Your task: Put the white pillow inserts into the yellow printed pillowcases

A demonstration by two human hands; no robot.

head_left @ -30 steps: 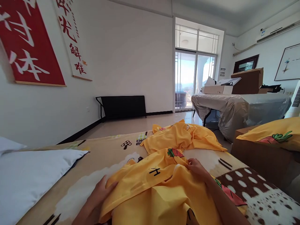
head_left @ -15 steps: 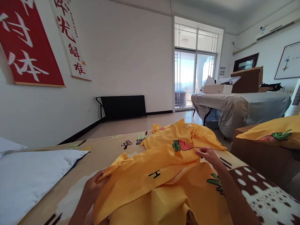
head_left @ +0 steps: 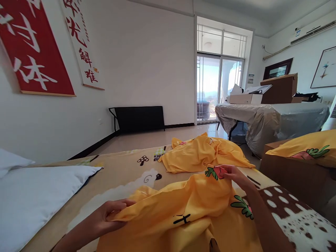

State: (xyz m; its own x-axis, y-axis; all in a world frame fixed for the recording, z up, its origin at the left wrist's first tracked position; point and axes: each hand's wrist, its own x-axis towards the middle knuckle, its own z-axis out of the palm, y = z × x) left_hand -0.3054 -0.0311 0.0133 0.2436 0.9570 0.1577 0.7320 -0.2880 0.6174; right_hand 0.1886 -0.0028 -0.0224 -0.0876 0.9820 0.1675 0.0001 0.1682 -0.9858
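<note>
A yellow pillowcase printed with carrots lies loosely bunched in front of me. My left hand pinches its edge on the left, thumb below and fingers above. On the right, my right hand grips the far edge by a printed red carrot. The cloth sags in folds between both hands, and its near part runs out of view at the bottom. Just beyond it, a second crumpled yellow cloth rests on the patterned blanket. A white pillow lies to the left of my left hand.
A yellow carrot-print pillow sits on a brown box at the right. Behind it stands a plastic-covered table with open cartons. A folded black frame leans at the far wall, left of the glass door.
Both hands keep their hold. My left hand has moved slightly lower and right; the pillowcase's far edge has come nearer and bunched up, uncovering a sheep print on the blanket.
</note>
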